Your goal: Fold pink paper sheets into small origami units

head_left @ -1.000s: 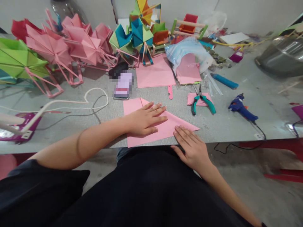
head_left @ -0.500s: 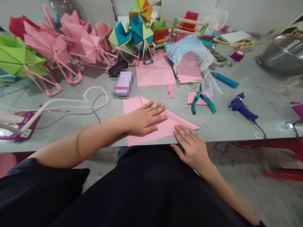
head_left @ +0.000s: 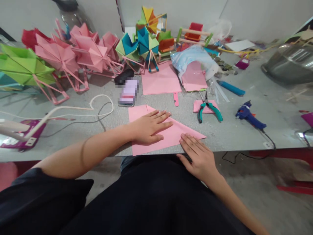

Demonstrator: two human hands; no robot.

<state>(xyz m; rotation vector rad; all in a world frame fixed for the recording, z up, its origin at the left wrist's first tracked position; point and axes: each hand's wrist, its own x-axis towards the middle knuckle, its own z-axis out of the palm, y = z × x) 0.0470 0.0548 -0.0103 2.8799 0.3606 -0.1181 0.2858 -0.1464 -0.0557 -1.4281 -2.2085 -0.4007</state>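
Folding is the step in hand: a pink paper sheet [head_left: 171, 135] lies at the near edge of the tabletop [head_left: 234, 130], already turned over on itself so that a diagonal crease runs out to a point on the right. The left hand [head_left: 149, 126] is laid flat on the middle of the sheet, fingers spread and pressing, nothing gripped. The right hand [head_left: 199, 156] is also flat and open, its fingertips on the sheet's near right edge while the palm hangs over the tabletop's edge. The crease is judged to be in the pressing stage; the next move seems to call for a firm stroke along the fold while the sheet is pinned so that the edges stay matched.

Beyond the sheet, teal-handled pliers [head_left: 209, 109] rest on a small pink paper stack, a blue glue gun [head_left: 249, 115] lies toward the right edge, and a phone [head_left: 129, 92] sits behind the sheet. Finished paper wheels [head_left: 80, 54] are ranged along the far left edge.

Compared with the frames before, both hands are found in the same places on the sheet; only the view is shifted slightly, with everything sitting a little lower in the picture.
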